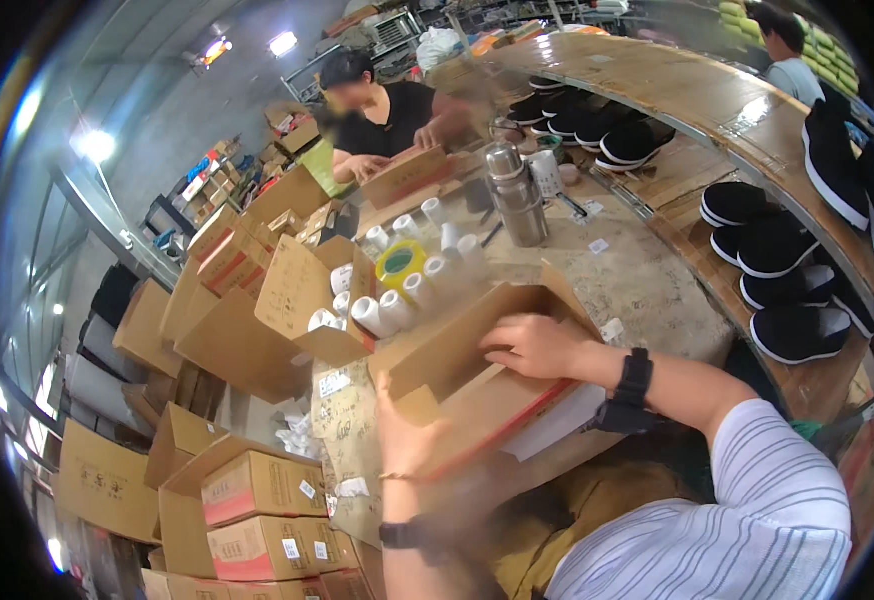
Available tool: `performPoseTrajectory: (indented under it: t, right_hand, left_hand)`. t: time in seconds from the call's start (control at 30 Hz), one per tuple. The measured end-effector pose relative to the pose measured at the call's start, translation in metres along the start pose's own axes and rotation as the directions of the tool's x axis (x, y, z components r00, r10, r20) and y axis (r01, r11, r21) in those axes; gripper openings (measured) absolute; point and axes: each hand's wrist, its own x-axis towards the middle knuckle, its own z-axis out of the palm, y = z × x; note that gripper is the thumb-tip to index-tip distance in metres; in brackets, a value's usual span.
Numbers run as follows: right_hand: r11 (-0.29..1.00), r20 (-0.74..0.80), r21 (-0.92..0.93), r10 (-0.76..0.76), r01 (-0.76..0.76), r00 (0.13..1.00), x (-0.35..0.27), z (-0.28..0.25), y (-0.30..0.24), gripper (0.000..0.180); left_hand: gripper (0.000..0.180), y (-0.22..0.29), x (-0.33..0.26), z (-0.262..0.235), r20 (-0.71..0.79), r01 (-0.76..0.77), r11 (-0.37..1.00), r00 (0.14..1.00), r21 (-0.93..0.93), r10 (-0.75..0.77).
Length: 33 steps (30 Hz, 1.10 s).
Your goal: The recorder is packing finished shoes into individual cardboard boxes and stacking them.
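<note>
In front of me a brown cardboard box (pixel 457 345) with a red stripe stands tilted and open at the table's near edge. My left hand (pixel 405 435) grips its left end, the thumb up along the corner; motion smears part of this hand. Bent over the near wall is my right hand (pixel 535 345), fingers curled at the inner side of the box. What lies deep inside the box is hidden. A white sheet (pixel 557 425) shows under its near right side. Each of my wrists wears a dark band.
White rolls (pixel 392 305) and yellow tape (pixel 400 262) stand beyond the box, near a steel flask (pixel 517 195). Black shoes (pixel 802 330) fill shelves at right. Cartons (pixel 262 485) are stacked at left. Across the table, a person in black (pixel 387 120) handles another box (pixel 407 175).
</note>
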Motion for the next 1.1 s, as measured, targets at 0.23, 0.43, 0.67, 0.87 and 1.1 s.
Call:
performPoseTrajectory:
  t: [0.23, 0.43, 0.67, 0.87, 1.1]
  right_hand:
    - [0.901, -0.444, 0.365, 0.389, -0.233, 0.807, -0.034, -0.031, 0.085, 0.038]
    - [0.994, 0.161, 0.089, 0.048, -0.062, 0.986, -0.029, -0.035, 0.08, 0.077]
    - [0.938, -0.042, 0.018, 0.346, -0.346, 0.937, -0.034, -0.035, 0.056, 0.071]
    - [0.919, -0.386, -0.158, 0.28, -0.361, 0.879, -0.067, -0.112, 0.129, 0.042]
    - [-0.077, -0.919, -0.198, 0.361, -0.977, 0.158, -0.187, -0.286, 0.208, 0.064]
  left_hand:
    - [0.085, -0.039, 0.01, 0.012, -0.056, -0.203, 0.976, 0.977, 0.079, 0.208]
    - [0.067, -0.045, 0.012, 0.003, 0.037, -0.231, 0.936, 0.973, 0.268, 0.229]
    - [0.064, 0.015, 0.0, 0.012, -0.016, -0.29, 0.686, 0.915, 0.668, 0.403]
    - [0.044, 0.038, -0.001, 0.016, 0.151, -0.257, 0.469, 0.956, 0.845, 0.251]
    - [0.055, -0.001, -0.009, 0.065, 0.187, -0.201, 0.485, 0.979, 0.851, 0.078]
